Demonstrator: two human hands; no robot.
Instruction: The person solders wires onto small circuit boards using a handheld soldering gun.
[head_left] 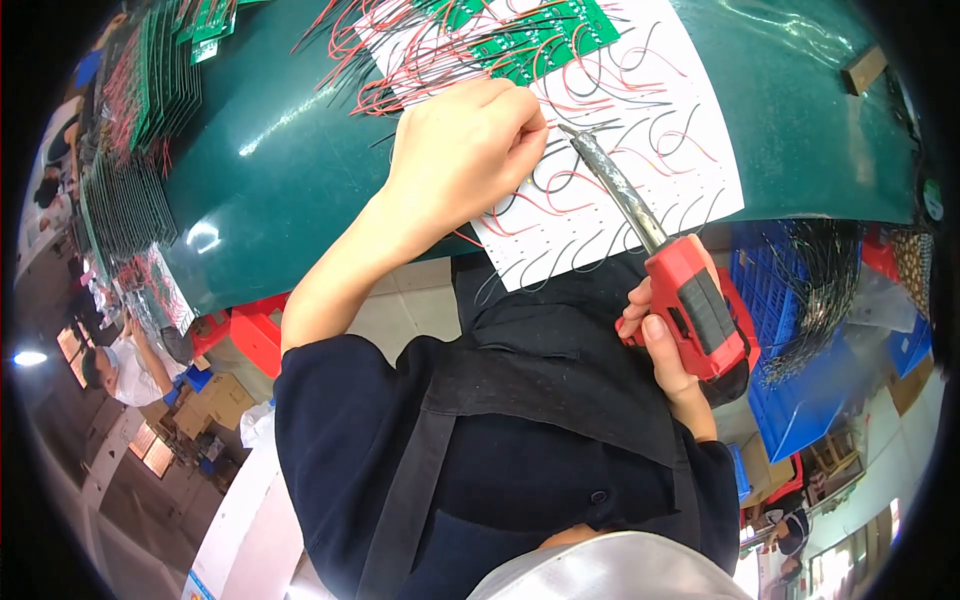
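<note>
My left hand is closed in a pinch over a white sheet, on what looks like a thin red wire; the fingertips partly hide it. My right hand is wrapped round the grip of a red and black soldering gun. The gun's long metal barrel slants up and left, its dark tip close to my left fingertips. Rows of short red and black wires stand or lie on the sheet. Just beyond my left hand lie green circuit boards with red and black leads.
A green tabletop carries the work. Stacked green boards with wires stand at the far left. At right, below the table edge, are blue crates and a bundle of dark wires. A red stool is at left; other people are farther off.
</note>
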